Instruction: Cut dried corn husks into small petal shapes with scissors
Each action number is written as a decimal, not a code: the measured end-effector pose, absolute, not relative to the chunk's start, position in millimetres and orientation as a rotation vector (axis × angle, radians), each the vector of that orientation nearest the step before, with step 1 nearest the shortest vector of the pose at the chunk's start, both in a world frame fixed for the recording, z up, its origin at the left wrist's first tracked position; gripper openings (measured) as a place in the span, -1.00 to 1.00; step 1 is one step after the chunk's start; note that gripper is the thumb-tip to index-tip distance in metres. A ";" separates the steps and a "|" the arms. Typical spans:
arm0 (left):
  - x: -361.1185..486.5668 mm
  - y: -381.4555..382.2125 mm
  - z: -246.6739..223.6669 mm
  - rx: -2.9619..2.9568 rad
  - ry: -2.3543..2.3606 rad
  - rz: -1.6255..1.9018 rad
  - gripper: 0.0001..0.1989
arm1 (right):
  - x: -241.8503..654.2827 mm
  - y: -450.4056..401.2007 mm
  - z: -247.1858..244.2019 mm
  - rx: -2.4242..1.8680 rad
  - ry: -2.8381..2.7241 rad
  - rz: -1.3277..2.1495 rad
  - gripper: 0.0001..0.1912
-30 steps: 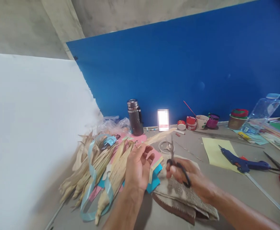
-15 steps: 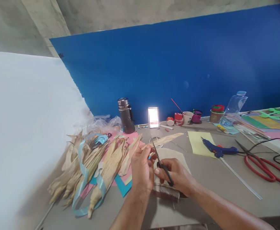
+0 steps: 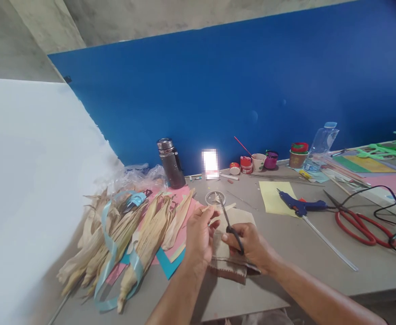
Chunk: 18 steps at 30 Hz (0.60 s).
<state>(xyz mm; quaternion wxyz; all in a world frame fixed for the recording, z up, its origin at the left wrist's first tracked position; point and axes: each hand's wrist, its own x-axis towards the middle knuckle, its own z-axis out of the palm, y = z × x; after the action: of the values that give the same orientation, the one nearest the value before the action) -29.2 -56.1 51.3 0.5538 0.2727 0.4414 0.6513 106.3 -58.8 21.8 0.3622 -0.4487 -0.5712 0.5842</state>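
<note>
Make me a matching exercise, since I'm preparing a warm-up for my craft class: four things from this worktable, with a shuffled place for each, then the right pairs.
Things
1. Black-handled scissors
2. Hot-glue gun
3. Vacuum flask
4. Light-blue ribbon

Places
A. Standing near the blue panel
B. Lying partly on yellow paper
C. Looped over the dried corn husks
D. Held in the right hand

Right pairs: 1-D, 2-B, 3-A, 4-C
</note>
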 end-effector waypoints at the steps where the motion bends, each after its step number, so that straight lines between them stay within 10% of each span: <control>1: -32.4 -53.6 52.6 0.713 1.050 1.479 -0.78 | 110.4 -53.6 26.8 -1.117 -1.456 1.462 -0.51; 18: -50.2 -23.4 65.4 1.073 0.984 1.074 -0.81 | 118.8 -5.1 56.6 -0.930 -1.443 1.375 -0.73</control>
<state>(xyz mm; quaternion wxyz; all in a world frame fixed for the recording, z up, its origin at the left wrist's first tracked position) -50.2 -23.4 65.4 0.6180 0.4662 0.4274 0.4669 118.8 -5.1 56.6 0.4540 -0.3770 -0.5845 0.5570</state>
